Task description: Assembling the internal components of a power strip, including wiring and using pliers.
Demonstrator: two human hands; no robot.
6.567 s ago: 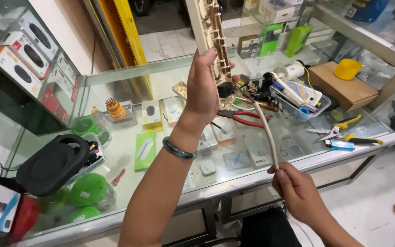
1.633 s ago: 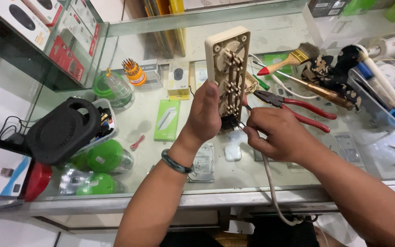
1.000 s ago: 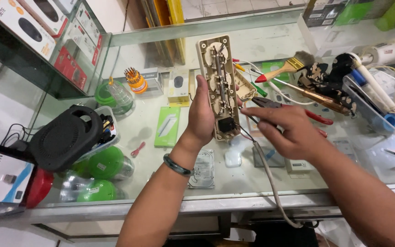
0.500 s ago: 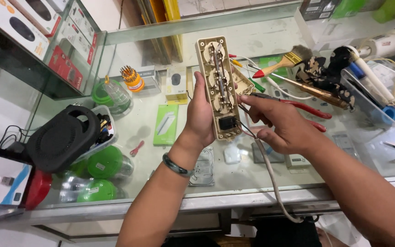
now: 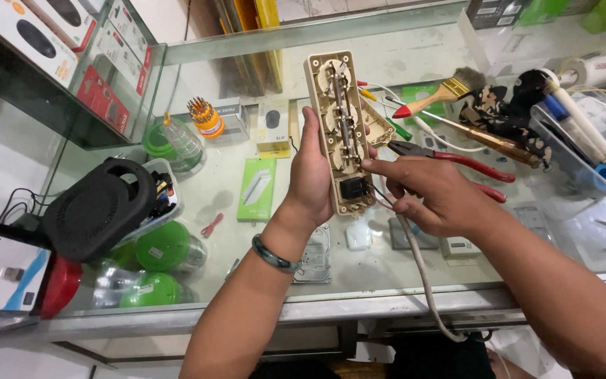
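Observation:
My left hand [image 5: 311, 175] grips the left edge of an opened cream power strip [image 5: 340, 126], held upright over the glass counter with its metal contact strips and a black switch facing me. My right hand [image 5: 429, 193] is at the strip's lower right corner. Its index finger points at the black switch, and the other fingers curl round the grey cable [image 5: 419, 267] and thin wires that leave the strip's bottom end. The cable hangs down past the counter's front edge.
Red-handled pliers [image 5: 457, 160], a paintbrush [image 5: 447, 91], a screwdriver and a bin of tools [image 5: 583, 126] lie on the glass counter [image 5: 261, 281] at right. A black speaker [image 5: 96, 207], green round items and a screwdriver-bit set [image 5: 205, 118] sit at left. Boxed goods fill the left shelf.
Earlier my left hand held the strip high while the right pulled the cable below. The strip has since come down over the counter, inner side toward me, and my right index finger has reached its switch.

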